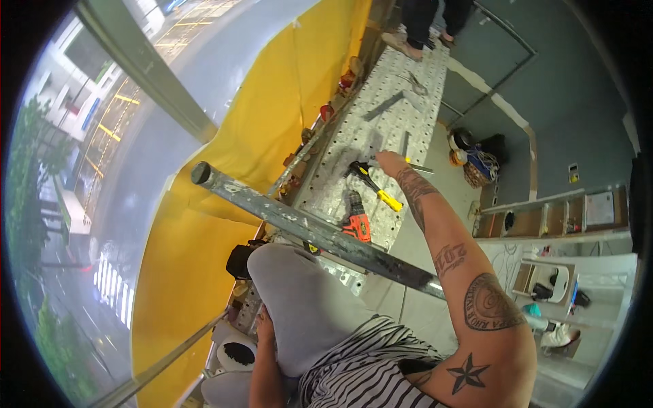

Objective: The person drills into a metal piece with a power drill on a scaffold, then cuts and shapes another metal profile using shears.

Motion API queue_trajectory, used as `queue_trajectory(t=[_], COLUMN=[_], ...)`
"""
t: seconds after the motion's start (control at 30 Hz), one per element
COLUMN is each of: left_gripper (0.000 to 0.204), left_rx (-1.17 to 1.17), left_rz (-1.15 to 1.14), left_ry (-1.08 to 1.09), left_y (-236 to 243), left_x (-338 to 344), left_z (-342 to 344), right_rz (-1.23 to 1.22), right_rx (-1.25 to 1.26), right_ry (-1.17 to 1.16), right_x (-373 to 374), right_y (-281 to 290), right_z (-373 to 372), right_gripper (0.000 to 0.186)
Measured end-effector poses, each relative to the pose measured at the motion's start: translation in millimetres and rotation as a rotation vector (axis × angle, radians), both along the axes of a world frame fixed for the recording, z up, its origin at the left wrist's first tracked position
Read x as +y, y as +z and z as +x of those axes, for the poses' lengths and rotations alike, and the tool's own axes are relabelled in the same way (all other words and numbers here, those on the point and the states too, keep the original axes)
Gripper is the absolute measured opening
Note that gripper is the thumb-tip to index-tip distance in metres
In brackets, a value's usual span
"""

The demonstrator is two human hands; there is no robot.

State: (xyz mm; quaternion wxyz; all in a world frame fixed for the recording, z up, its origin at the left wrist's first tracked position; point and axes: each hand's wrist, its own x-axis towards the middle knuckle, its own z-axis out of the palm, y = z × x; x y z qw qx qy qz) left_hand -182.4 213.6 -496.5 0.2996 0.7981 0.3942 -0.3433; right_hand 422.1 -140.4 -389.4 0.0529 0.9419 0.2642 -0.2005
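My right arm stretches forward over the perforated metal platform [326,178]. My right hand [392,164] is closed, and a slim metal tool [422,168] with a bit of yellow sticks out at its right side. Just in front of the wrist lies a hammer [375,187] with a black and yellow handle. An orange and black power drill [358,223] rests nearer to me, partly behind a grey metal pipe [299,221] that crosses in front. Low at the left, my left hand [264,326] lies against my grey-clad leg, its fingers loosely extended and partly hidden.
Yellow sheeting [183,265] hangs along the left, with a street far below. Another person's shoe [403,46] stands at the platform's far end, near a metal tool [416,85]. A basket of cords [478,170] and shelving [554,217] sit lower at the right.
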Motion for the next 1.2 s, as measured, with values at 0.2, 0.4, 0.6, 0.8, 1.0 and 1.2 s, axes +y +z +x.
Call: queue_trajectory(t=[0.2, 0.4, 0.6, 0.8, 1.0, 1.2], left_gripper=[0.062, 0.088, 0.068, 0.033, 0.014, 0.070], left_rx=[-0.221, -0.431, -0.500, -1.297, -0.901, 0.206], left_rz=[-0.027, -0.217, 0.018, 0.379, 1.096, 0.842], left_ry=[0.058, 0.411, 0.274, 0.725, 1.422, 1.313], left_y=[-22, 47, 185, 340, 216, 51], left_x=[23, 0, 22, 17, -41, -47], left_z=[-42, -22, -2, -86, -282, -463], right_rz=[0.201, 0.944, 0.655, 0.966, 0.754, 0.615], right_rx=[-0.652, 0.557, 1.020, 0.819, 0.739, 0.546], right_ry=[0.023, 0.033, -0.094, -0.308, -0.127, -0.094], right_x=[51, 141, 189, 157, 160, 174], right_y=[38, 174, 234, 220, 219, 214], right_z=[25, -112, -190, -201, -186, -204], right_gripper=[0.057, 0.058, 0.071, 0.028, 0.049, 0.055])
